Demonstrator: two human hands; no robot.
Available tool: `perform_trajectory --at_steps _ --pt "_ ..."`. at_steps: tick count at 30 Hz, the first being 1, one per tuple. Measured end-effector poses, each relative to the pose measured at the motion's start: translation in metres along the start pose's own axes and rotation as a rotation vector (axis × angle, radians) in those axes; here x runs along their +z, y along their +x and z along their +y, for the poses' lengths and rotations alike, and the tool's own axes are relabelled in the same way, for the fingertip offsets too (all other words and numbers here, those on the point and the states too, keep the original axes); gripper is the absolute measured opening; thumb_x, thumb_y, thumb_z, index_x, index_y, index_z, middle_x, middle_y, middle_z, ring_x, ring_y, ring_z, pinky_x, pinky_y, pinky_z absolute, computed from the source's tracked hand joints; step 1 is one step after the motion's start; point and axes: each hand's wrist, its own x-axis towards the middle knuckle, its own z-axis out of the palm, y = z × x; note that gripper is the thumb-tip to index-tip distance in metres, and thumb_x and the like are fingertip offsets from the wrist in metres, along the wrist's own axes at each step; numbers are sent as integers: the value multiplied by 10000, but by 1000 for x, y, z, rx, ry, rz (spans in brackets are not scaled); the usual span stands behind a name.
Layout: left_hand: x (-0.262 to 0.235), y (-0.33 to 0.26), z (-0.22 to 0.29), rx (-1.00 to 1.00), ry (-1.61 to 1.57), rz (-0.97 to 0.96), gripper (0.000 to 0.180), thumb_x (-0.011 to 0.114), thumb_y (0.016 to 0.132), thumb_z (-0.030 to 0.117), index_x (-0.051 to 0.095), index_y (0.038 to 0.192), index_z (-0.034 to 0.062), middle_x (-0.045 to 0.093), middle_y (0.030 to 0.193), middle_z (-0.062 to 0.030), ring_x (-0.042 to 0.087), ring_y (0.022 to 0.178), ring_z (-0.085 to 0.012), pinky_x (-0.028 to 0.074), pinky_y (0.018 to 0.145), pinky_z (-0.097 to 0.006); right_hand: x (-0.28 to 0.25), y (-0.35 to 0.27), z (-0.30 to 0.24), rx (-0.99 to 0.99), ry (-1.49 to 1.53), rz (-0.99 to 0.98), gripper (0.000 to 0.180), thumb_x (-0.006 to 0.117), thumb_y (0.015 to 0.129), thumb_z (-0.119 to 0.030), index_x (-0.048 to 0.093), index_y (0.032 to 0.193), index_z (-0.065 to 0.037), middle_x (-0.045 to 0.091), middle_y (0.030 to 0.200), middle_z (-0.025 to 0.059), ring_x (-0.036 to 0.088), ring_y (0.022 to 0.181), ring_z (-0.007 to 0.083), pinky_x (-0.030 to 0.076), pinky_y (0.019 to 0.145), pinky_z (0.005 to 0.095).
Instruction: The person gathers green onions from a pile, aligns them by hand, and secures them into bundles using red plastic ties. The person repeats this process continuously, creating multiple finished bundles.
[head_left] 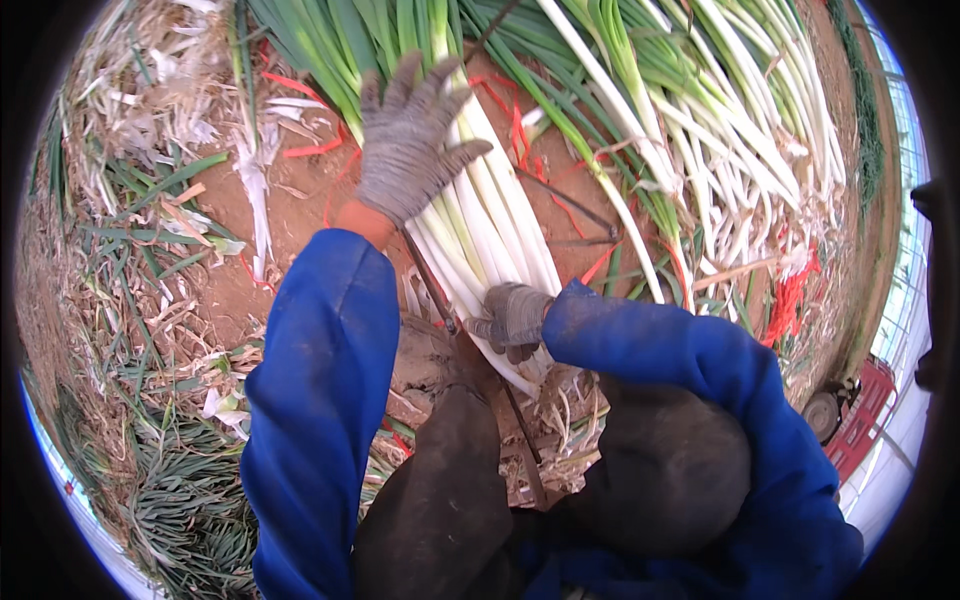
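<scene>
A bunch of long green onions (pixel 490 215), with white stalks and green leaves, lies in front of me across a thin dark metal frame (pixel 428 275). My left hand (pixel 415 140), in a dirty grey glove, rests flat on the bunch where white turns to green, its fingers spread. Lower down, near the root ends, my right hand (pixel 515 318) in a matching glove has its fingers curled at the side of the white stalks. Part of that grip is hidden behind the hand. Red plastic strips (pixel 520 130) lie on the soil on both sides of the bunch.
Loose green onions (pixel 730 130) are heaped at the far right. Dry peelings and cut leaves (pixel 180 215) litter the soil on the left, above a pile of green leaf tops (pixel 185 500). A tangle of red strips (pixel 790 305) and a red crate-like cart (pixel 862 420) stand right.
</scene>
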Motion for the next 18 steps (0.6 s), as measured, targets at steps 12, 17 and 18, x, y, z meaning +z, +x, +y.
perform_trajectory --at_steps 12,17,18 --pt "20 -1 -35 -9 -82 93 761 613 721 708 579 1310 229 381 1477 -22 262 1350 -447 127 1091 -630 59 16 44 -410 -448 18 588 478 928 -492 694 699 4 642 673 208 647 724 396 506 730 477" --pt "9 -7 -31 -19 -10 37 715 621 763 663 545 1339 246 386 1472 -37 283 1351 -407 121 1095 -595 60 25 48 -278 -443 83 540 498 906 -448 690 698 12 639 700 230 646 737 407 503 754 493" --pt "7 -3 -29 -25 -1 38 709 620 767 660 544 1340 250 387 1473 -33 274 1358 -405 123 1096 -597 65 23 49 -300 -446 106 537 498 905 -446 690 699 12 638 699 231 645 732 409 504 752 494"
